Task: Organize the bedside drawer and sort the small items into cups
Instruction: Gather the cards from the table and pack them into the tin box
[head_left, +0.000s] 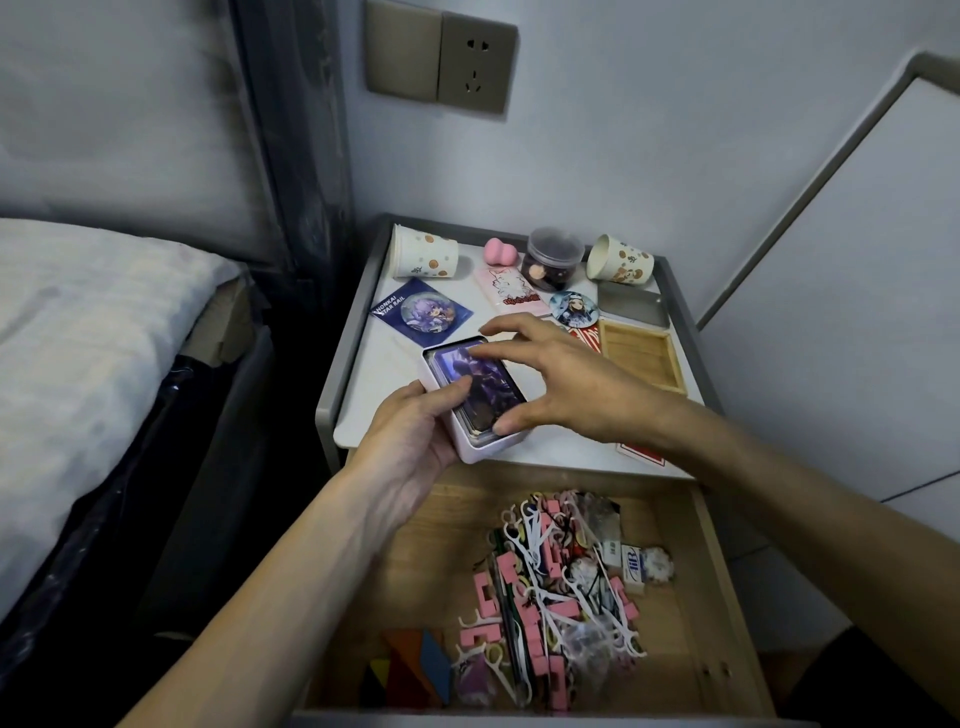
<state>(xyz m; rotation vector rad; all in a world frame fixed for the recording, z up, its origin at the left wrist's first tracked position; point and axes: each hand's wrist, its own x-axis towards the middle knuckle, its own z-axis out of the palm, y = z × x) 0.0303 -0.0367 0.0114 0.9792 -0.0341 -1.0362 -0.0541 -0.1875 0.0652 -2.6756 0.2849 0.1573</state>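
- Two paper cups lie tipped on their sides at the back of the desk (371, 402): left cup (423, 252) and right cup (621, 258), both white with brown dots.
- Between them sit a pink, egg-shaped sponge (497, 250) and a clear round jar (553, 258) with dark contents.
- At the desk's right edge, a flat grey metal tin (631, 304) lies just behind a shallow wooden tray (641, 358) with square corners.
- A white box (475, 453) with rounded corners sits at the desk's front edge, holding a stack of glossy purple cards (488, 379).
- Left hand (415, 421) grips the box from its near left side, thumb laid across the top card.
- Right hand (561, 379) arches over the box, fingers spread. It pinches the cards lengthwise, thumb at the near end and a fingertip at the far end.
- The wooden drawer (436, 540) stands open below the desk.
- Inside it is a tangled pile (545, 587) of white floss picks, pink blocky clips and crinkled wrappers, massed toward the middle and right.
- The bed (78, 338), under a pale sheet, lies to the left.
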